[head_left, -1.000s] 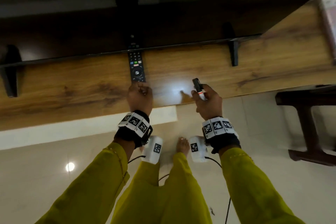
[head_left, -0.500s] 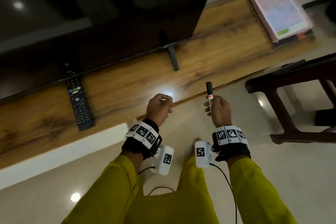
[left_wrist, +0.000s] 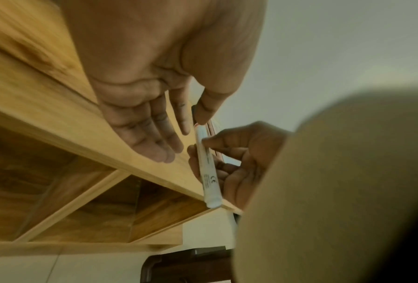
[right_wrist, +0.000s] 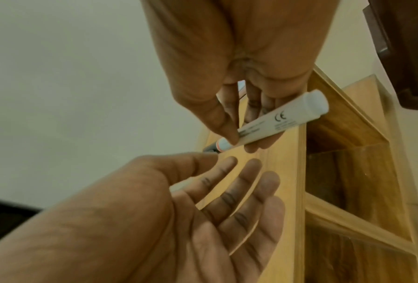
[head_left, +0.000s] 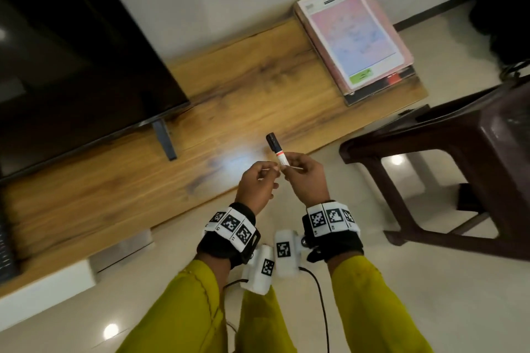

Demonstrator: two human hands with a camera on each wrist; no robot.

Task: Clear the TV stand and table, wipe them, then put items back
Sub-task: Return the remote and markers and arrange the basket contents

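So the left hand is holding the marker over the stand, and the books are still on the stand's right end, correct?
Not quite: the right hand holds the marker, as the head view shows; the left hand only reaches toward it. The books are on the stand, right end.

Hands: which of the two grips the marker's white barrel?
The right hand grips the marker; the left hand has straight fingers and pinches something thin instead.

bare worktop (head_left: 258,89) strip between TV foot (head_left: 165,137) and book stack (head_left: 355,37), TV (head_left: 71,51) blocks left rear, dark stool (head_left: 459,157) crowds right side
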